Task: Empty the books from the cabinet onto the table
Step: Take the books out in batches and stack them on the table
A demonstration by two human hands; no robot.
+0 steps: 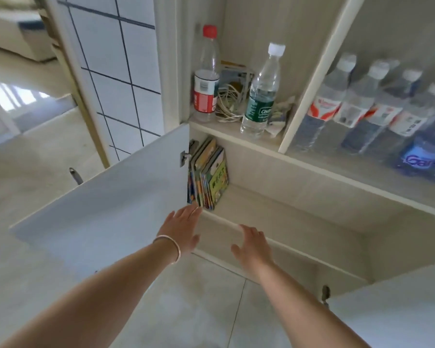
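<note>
- in the head view, inside the open cabinet [312, 197], i see the books [209, 174] standing upright at the left end of the lower shelf, beside the door hinge.
- my left hand [180, 228] reaches out with fingers straight, its tips just below the books, holding nothing.
- my right hand [253, 244] hangs relaxed and spread over the shelf's front edge, empty.
- on the shelf above stand two bottles [260, 92] and tangled cables [230, 104].

Soft daylight, wide-angle view
Glare lay on the floor [15, 96] left of the cabinet [299, 156]; the right bottles [377, 106] were blurred.
</note>
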